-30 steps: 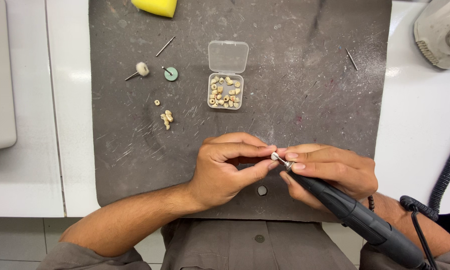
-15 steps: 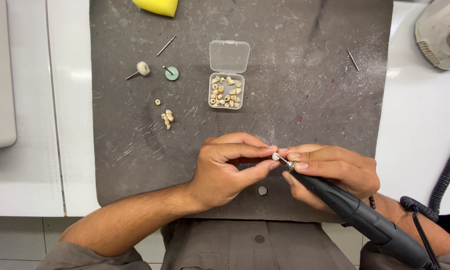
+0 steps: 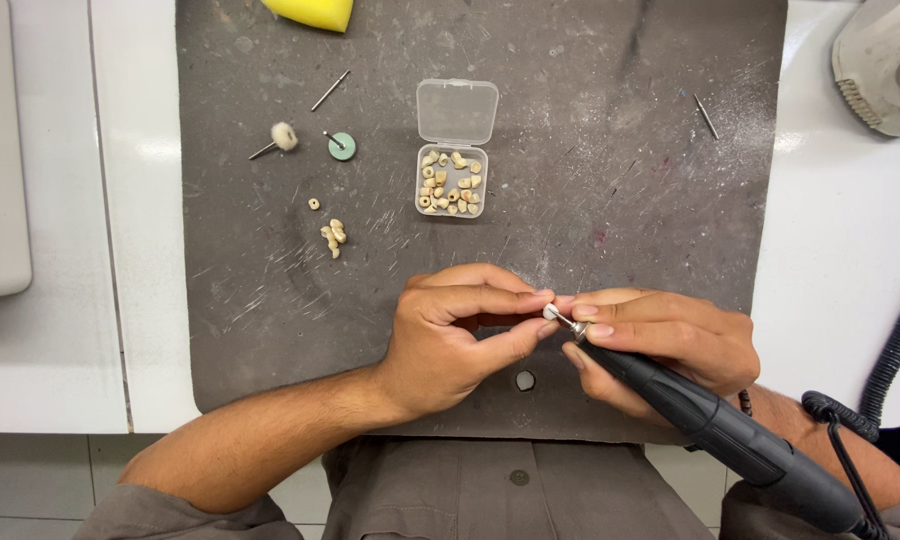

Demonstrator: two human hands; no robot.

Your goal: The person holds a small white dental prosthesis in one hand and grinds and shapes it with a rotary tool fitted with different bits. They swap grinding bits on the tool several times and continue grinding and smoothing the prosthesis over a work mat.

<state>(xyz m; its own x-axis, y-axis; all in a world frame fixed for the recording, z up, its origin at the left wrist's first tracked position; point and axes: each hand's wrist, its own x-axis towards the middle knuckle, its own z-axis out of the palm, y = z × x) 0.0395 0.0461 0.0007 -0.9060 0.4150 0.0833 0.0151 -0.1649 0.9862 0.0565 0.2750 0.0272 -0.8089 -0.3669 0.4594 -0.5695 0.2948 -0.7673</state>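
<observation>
A: Small pale piece [image 3: 549, 311]: where is it located, and how is it held?

B: It is pinched between the thumb and forefinger tips of the left hand [image 3: 450, 335], low on the dark grey mat [image 3: 610, 200], near its front edge. The left grip is closed on the piece.

A: State of the right hand [image 3: 670, 345]?

B: Its fingers are wrapped and clamped around the black rotary handpiece [image 3: 715, 430], held like a pen. The metal tip of the handpiece meets the small pale piece where the two hands touch. A black cable [image 3: 850, 440] leaves the rear of the handpiece, and a coiled cord [image 3: 895, 350] runs up along the right side.

A: Items further out on the mat?

B: A clear plastic box [image 3: 454, 150] with its lid open stands near the centre, holding many small cream pieces. To its left lie a few loose cream pieces [image 3: 332, 236], a green disc on a shank [image 3: 341, 145], a white buff on a shank [image 3: 282, 137] and a bare metal shank [image 3: 331, 90]. Another thin shank [image 3: 706, 116] lies toward the right edge. A yellow object [image 3: 315, 12] sits at the top edge.

A: Beyond the mat?

B: The mat lies on a white tabletop [image 3: 840, 250]. A light grey machine housing [image 3: 885, 60] occupies the upper right corner.
</observation>
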